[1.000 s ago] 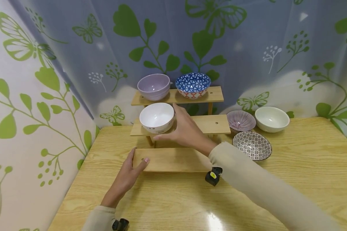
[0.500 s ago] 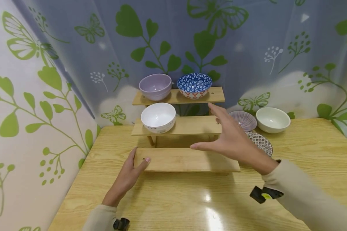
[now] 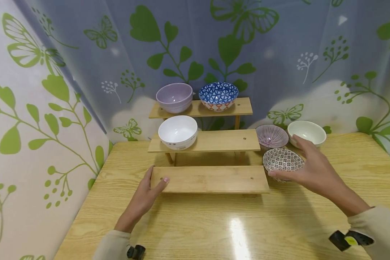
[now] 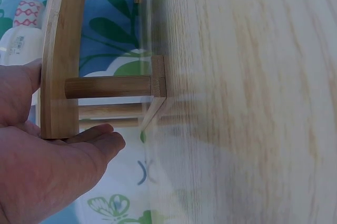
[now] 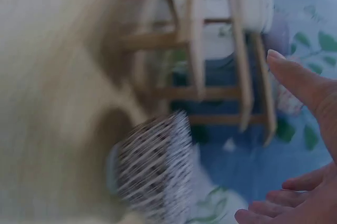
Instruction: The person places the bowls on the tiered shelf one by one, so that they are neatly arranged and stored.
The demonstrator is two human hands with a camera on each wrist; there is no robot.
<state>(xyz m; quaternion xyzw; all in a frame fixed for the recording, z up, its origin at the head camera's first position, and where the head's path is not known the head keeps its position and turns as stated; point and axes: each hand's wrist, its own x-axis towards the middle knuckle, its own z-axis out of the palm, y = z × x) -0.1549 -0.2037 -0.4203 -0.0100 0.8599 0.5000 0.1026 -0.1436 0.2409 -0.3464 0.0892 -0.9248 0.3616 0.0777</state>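
My left hand (image 3: 142,198) holds the left end of the lowest shelf of a three-step wooden stand (image 3: 211,179), thumb on top. In the left wrist view its fingers (image 4: 100,142) reach beneath the shelf board. At the right, my right hand (image 3: 320,175) is spread, thumb and fingers apart, over the near right side of a brown-and-white patterned bowl (image 3: 281,160); contact cannot be told. The right wrist view shows this bowl (image 5: 155,168) blurred, apart from the fingers. A white bowl (image 3: 178,131) sits at the left of the middle shelf.
On the top shelf stand a lilac bowl (image 3: 174,98) and a blue-and-red patterned bowl (image 3: 218,95). Behind the patterned bowl are a purple striped bowl (image 3: 271,136) and a pale cream bowl (image 3: 308,131). A printed curtain (image 3: 188,43) hangs behind the table (image 3: 195,224).
My right hand has let go of the white bowl on the middle shelf and swung right to the brown-and-white patterned bowl. The left hand stays on the lowest shelf.
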